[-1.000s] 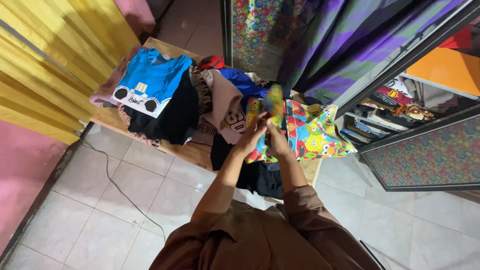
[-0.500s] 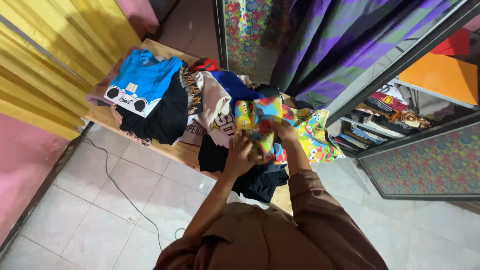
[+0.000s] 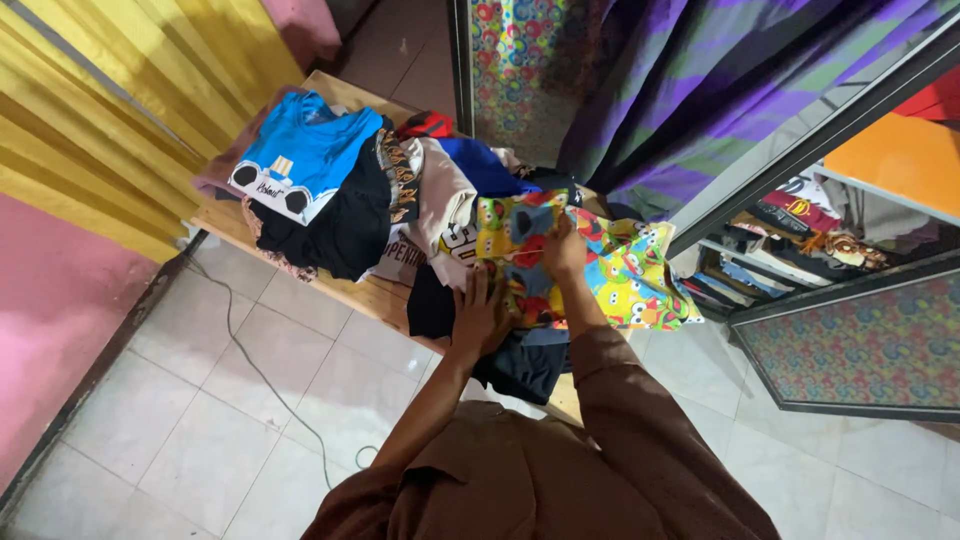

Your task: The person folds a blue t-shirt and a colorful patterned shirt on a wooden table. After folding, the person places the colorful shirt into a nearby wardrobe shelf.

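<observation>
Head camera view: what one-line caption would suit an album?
Both hands, left hand and right hand, press a colourful cartoon-print garment onto a clothes-piled wooden table.
</observation>
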